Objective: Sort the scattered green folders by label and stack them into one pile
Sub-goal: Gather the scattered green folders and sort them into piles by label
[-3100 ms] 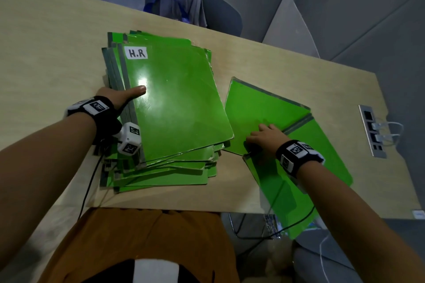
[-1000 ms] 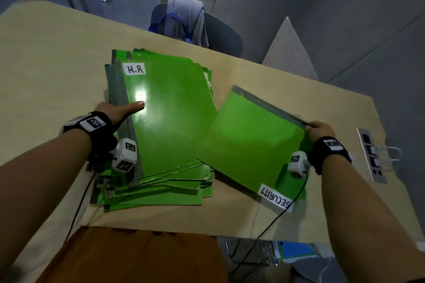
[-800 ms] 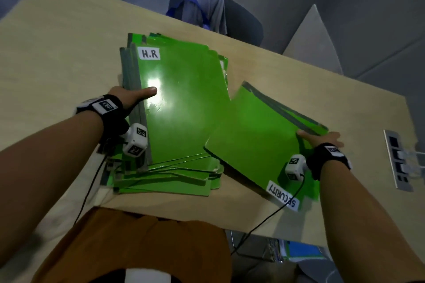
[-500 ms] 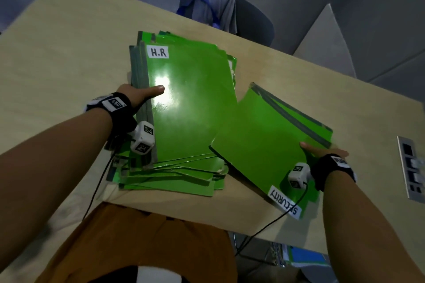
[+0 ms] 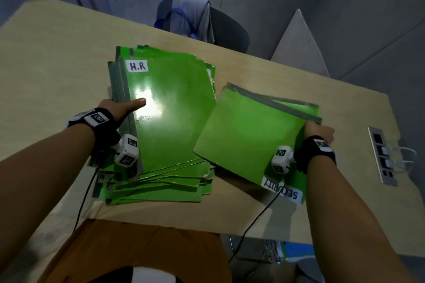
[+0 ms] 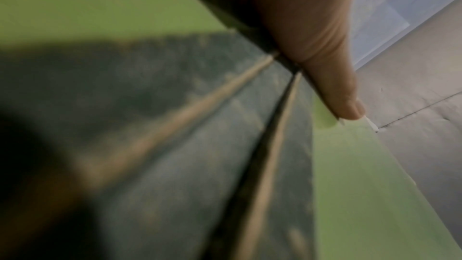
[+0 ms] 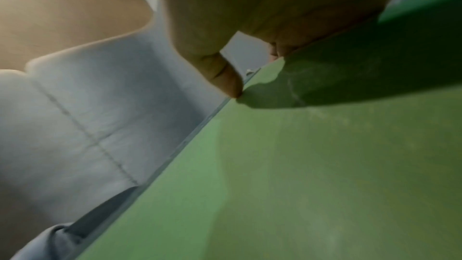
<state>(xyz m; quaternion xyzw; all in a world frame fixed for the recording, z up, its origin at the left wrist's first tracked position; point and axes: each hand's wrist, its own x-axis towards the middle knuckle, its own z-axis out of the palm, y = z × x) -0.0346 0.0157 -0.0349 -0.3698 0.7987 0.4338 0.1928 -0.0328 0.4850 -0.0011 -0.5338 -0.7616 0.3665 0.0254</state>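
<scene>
A glossy green card folder labelled SECURITY (image 5: 250, 135) is tilted, its left corner overlapping the uneven pile of green folders topped by an H.R label (image 5: 170, 117) on the pale wooden table (image 5: 57, 53). The right hand (image 5: 318, 131) pinches the folder's right edge; the left hand (image 5: 119, 109) grips the pile's grey spines, thumb on top.

**Green folders: one tall pile, two apart**

A pile of glossy green card folders with grey spine strips (image 5: 161, 179) lies on the pale wooden tabletop (image 5: 46, 57), its edges fanned unevenly at the near end. The topmost folder (image 5: 170, 112) lies flat, spine to the left, with a white label reading "H.R" (image 5: 137, 66) at its far left corner. Just right of the pile, a plain green folder (image 5: 248, 131) is tilted, its near left corner overlapping the pile's edge. Beneath it lies another green folder with a white "SECURITY" label (image 5: 281, 190), read upside down, near the tabletop's front edge.
</scene>
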